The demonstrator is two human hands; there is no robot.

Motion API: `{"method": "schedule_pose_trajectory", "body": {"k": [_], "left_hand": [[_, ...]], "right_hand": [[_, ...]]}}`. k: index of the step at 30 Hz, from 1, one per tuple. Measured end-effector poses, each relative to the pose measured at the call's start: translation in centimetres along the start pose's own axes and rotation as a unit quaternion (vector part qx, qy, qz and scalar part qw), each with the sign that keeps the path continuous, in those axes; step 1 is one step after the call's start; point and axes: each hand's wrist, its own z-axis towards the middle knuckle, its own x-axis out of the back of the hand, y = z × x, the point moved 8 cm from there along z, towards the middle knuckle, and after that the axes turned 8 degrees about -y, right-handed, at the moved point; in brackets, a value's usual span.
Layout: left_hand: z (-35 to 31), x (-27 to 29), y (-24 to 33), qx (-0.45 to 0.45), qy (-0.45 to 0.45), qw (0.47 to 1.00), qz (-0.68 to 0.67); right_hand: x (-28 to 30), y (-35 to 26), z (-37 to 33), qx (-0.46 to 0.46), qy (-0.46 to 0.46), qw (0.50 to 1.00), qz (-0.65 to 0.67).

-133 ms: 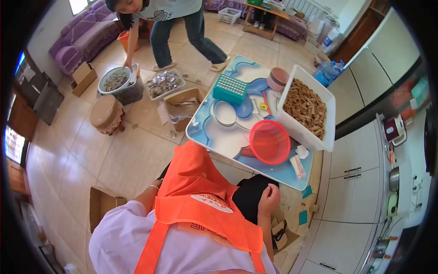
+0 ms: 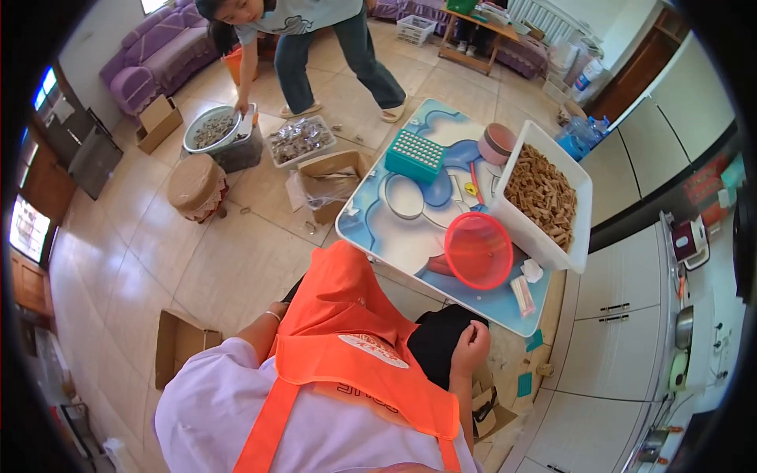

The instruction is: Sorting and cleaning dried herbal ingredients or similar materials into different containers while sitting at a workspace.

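My right hand (image 2: 471, 347) rests on my dark-clothed right knee, just off the near corner of the low blue-and-white table (image 2: 398, 244). Its fingers are curled in, and nothing shows in them. My left hand (image 2: 281, 308) lies beside my left thigh, its fingers hidden behind the orange apron (image 2: 335, 288) on my lap. Nearest the right hand on the tabletop are a clear pack of thin sticks (image 2: 522, 296), a crumpled white tissue (image 2: 532, 271) and a red plastic basin (image 2: 479, 251). Farther back stand a teal rack with white-topped rows (image 2: 415, 156), a round white dish (image 2: 404, 196) and a pink round tub (image 2: 497, 143).
A white bin (image 2: 581, 256) of brown pieces overhangs the table's right side. Cabinets (image 2: 619, 276) line the right. At far left, another person (image 2: 307, 24) reaches into a grey tub (image 2: 240, 154), near a stool (image 2: 195, 185) and an open carton (image 2: 335, 177).
The view has turned slightly, so the room sits a little farther right and lower. Both my hands stay in place, and the other person still reaches into the tub.
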Motion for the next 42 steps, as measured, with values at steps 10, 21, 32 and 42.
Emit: {"method": "schedule_pose_trajectory", "body": {"k": [10,21,32,42], "left_hand": [[-4.8,-1.7,12.5,-0.275,-0.170,0.904,-0.279],[4.6,0.0,7.1,-0.198,0.020,0.946,-0.257],[5.1,0.4,3.7,-0.195,-0.004,0.952,-0.236],[-0.4,2.1,3.5,-0.131,0.067,0.989,-0.004]], "right_hand": [[0.2,0.0,-0.8,-0.014,0.002,1.000,0.003],[0.3,-0.5,-0.7,0.001,0.011,1.000,0.015],[0.3,-0.1,-0.8,-0.016,0.004,1.000,0.027],[0.2,-0.5,-0.6,-0.012,0.012,0.999,0.029]]}}
